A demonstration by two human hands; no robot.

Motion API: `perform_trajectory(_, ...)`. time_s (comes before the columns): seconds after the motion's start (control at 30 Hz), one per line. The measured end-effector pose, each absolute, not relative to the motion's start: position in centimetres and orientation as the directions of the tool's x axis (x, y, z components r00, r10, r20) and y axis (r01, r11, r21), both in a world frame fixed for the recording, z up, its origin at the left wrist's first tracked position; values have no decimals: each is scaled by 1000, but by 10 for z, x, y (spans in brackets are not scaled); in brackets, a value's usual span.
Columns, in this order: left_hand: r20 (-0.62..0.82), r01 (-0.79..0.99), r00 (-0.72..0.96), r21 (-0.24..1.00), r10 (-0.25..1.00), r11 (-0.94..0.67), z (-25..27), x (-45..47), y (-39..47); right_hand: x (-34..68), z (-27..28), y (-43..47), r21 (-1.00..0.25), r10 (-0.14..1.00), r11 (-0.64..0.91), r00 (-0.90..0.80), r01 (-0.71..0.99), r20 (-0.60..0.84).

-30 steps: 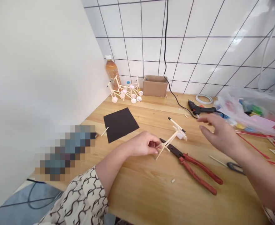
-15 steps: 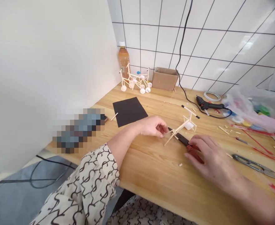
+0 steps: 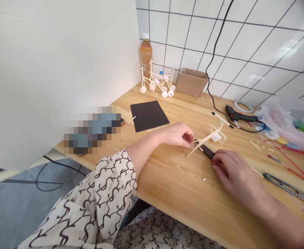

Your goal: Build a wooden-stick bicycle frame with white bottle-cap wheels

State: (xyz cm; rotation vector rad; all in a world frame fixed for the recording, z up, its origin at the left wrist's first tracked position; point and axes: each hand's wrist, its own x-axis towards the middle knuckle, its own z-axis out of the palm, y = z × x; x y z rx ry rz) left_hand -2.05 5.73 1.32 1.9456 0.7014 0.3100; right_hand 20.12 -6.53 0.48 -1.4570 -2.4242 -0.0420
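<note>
A small bicycle-like frame of thin wooden sticks [image 3: 205, 140], with a black-tipped crossbar and a white piece, is tilted above the table. My left hand [image 3: 179, 135] is closed, thumb and fingers pinching at its near left end. My right hand [image 3: 232, 169] is wrapped over the handles of dark-jawed pliers [image 3: 207, 151]. The pliers lie low along the wood, their jaws pointing to my left hand and passing beneath the stick frame. Whether the jaws touch a stick I cannot tell. A tiny wood offcut [image 3: 203, 179] lies in front of them.
Several finished stick models [image 3: 157, 83] stand at the back by a tea bottle [image 3: 146, 55] and a cardboard box [image 3: 192, 82]. Black paper [image 3: 150, 116] lies left. On the right are a glue gun [image 3: 241, 115], tape roll [image 3: 243, 106], thread snips [image 3: 288, 186] and plastic bags [image 3: 292, 121].
My right hand has closed further over the pliers; the red handles visible earlier are now covered. The stick frame has tilted slightly. The whole view has shifted.
</note>
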Motion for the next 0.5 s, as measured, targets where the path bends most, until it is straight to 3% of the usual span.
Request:
perform_trajectory(0.33,-68,332,797,879,600,-341,18,-18,52,209,5,-63,-205,867,483,-432,851,248)
perform_trajectory(0.5,-69,322,795,890,603,-323,18,-17,50,217,9,-50,-272,896,305,-179,912,406)
